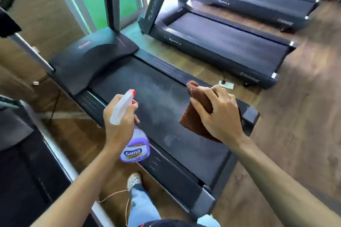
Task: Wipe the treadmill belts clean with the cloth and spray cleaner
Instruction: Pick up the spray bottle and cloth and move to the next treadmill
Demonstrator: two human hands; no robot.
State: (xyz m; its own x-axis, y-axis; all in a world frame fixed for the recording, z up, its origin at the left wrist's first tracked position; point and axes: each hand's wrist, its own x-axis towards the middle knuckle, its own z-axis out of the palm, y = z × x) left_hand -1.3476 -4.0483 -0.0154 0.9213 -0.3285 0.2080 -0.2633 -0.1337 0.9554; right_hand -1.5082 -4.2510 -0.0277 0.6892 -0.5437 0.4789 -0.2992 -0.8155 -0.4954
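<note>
A black treadmill belt [162, 108] runs diagonally below me, with a pale misted patch on its middle. My left hand [120, 125] grips a spray bottle [135, 148] of purple cleaner by its neck, a finger on the red trigger, nozzle aimed at the belt. My right hand [217, 114] holds a folded brown cloth [193, 116] over the belt's right edge; whether the cloth touches the belt I cannot tell.
Two more treadmills [230, 46] stand to the right on the wood floor [295, 107]. Another machine's frame [55, 153] is close on the left. My foot [134, 180] stands beside the left side rail, with a thin cord on the floor near it.
</note>
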